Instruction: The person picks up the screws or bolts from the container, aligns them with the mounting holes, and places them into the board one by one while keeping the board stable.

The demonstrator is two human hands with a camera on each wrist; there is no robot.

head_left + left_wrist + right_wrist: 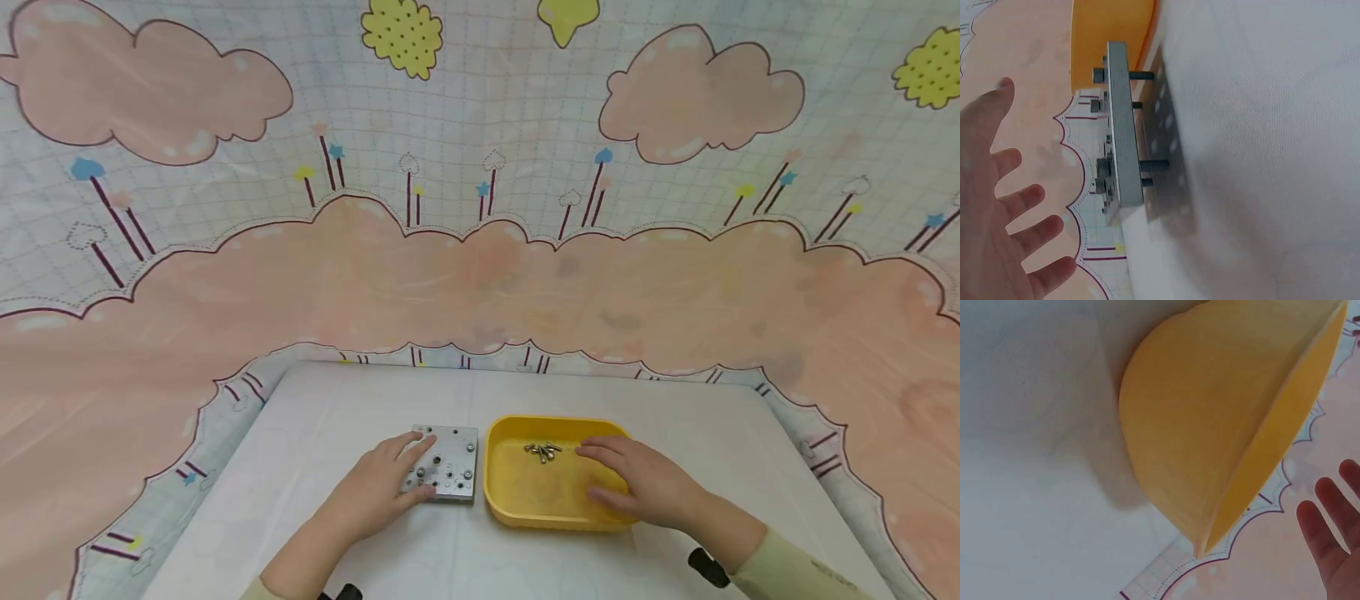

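Note:
My left hand (387, 475) hovers over the left side of a silver metal plate (456, 450), its fingers spread and apart from it. Bolts (1159, 165) pass through the plate; their heads stand above it and threaded ends stick out underneath. To the right sits a yellow plastic tray (525, 517) with a small cluster of silver screws (543, 452) on its floor, toward the back. Over the tray's right rim is my right hand (648, 479), fingers loosely extended and holding nothing. In the right wrist view its fingers (1317, 528) show above the tray's rim.
A white cloth (420, 558) covers the table under the plate and tray. Behind it hangs a curtain (480, 283) printed with clouds and stars. Dark wrist-camera parts (708, 567) show below the right forearm.

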